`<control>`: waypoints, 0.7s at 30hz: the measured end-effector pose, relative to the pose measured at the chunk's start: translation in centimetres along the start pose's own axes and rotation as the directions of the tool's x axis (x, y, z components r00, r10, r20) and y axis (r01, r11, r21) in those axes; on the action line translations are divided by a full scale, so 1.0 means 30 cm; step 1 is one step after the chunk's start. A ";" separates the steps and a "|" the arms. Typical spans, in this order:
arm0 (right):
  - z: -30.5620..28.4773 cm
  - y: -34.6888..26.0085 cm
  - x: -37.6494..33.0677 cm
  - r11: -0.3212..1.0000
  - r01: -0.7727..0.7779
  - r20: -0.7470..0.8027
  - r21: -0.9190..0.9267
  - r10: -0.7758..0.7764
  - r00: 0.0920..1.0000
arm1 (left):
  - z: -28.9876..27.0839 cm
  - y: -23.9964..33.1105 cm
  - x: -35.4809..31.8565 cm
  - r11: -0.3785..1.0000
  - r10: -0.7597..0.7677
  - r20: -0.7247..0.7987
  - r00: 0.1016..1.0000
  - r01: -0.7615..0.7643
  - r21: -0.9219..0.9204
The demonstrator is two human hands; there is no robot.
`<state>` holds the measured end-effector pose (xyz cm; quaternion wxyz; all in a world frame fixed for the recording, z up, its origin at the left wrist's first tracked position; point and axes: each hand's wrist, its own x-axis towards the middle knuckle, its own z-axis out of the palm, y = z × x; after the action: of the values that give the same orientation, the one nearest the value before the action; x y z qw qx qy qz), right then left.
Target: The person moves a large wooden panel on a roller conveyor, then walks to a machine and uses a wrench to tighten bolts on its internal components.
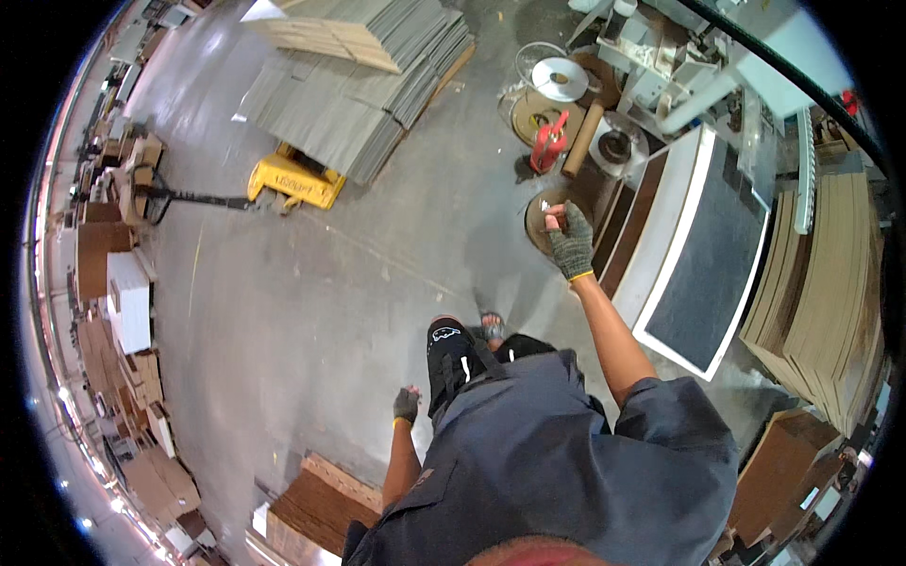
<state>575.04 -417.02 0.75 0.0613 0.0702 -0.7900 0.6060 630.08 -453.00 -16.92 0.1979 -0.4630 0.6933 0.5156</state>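
Note:
My right hand (571, 242), in a grey knit glove with bare fingertips, is held out ahead on the right. Its fingers are bent in toward the thumb; a small pale spot shows at the fingertips, too small to name. Below it in the picture lies a round brown roll (536, 226), partly covered by the hand; I cannot tell whether they touch. A white-edged panel with a dark face (703, 255) stands to the right of that arm. My left hand (407, 404), gloved alike, hangs beside my left leg, loosely curled, with nothing visible in it.
Grey boards (321, 108) are stacked ahead beside a yellow pallet jack (294, 181). Edge-band rolls (559, 79), a red tool (549, 141) and a machine (651, 57) stand ahead right. Brown panels (816, 292) lean at right; brown boards (316, 505) lie behind left.

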 end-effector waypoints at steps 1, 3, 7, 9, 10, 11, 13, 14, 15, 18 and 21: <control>0.080 -0.036 0.175 1.000 -0.030 -0.001 -0.008 0.030 1.000 | -0.053 0.091 0.095 0.903 0.232 0.056 0.971 -0.237 0.359; 0.145 -0.008 0.378 0.977 -0.211 -0.008 -0.021 0.211 0.978 | -0.146 0.170 0.187 0.475 0.582 0.221 0.782 -0.548 0.689; 0.256 0.300 0.733 0.986 -0.102 0.167 -0.132 0.124 0.978 | -0.173 0.541 0.659 0.904 0.354 0.020 0.935 -0.348 0.250; 0.251 0.452 0.774 0.941 -0.159 0.201 -0.298 0.225 0.953 | -0.180 0.824 0.930 0.971 0.069 -0.048 0.996 -0.079 -0.227; 0.205 0.531 0.787 0.889 -0.151 0.205 -0.432 0.260 0.944 | -0.242 1.029 1.132 0.666 0.528 0.153 0.836 -0.519 0.535; 0.291 0.485 0.795 0.867 -0.151 0.221 -0.475 0.283 0.933 | -0.284 1.174 1.263 0.706 0.465 -0.109 0.879 -0.294 0.644; 0.431 0.322 0.956 0.871 -0.207 0.285 -0.446 0.357 0.889 | -0.400 1.651 1.492 0.880 0.466 -0.321 0.824 -0.471 0.067; 0.334 0.277 0.923 0.819 -0.373 0.235 -0.436 0.503 0.831 | -0.318 2.098 1.448 0.804 0.532 -0.049 0.845 -0.486 0.342; 0.348 0.237 0.988 0.804 -0.403 0.196 -0.437 0.523 0.830 | -0.316 2.367 1.512 0.668 0.722 -0.063 0.689 -0.669 0.326; 0.366 0.236 1.164 0.775 -0.500 0.035 -0.386 0.554 0.832 | -0.249 3.144 1.667 0.587 0.764 0.072 0.641 -0.738 0.333; 0.394 0.376 1.366 0.804 -0.584 -0.133 -0.112 0.570 0.811 | -0.130 3.616 1.960 0.561 0.795 0.152 0.587 -0.807 0.184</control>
<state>532.54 -427.05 -5.56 -0.0842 -0.2062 -0.8128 0.5383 510.11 -477.96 -1.93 0.0130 -0.0578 0.8777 0.4756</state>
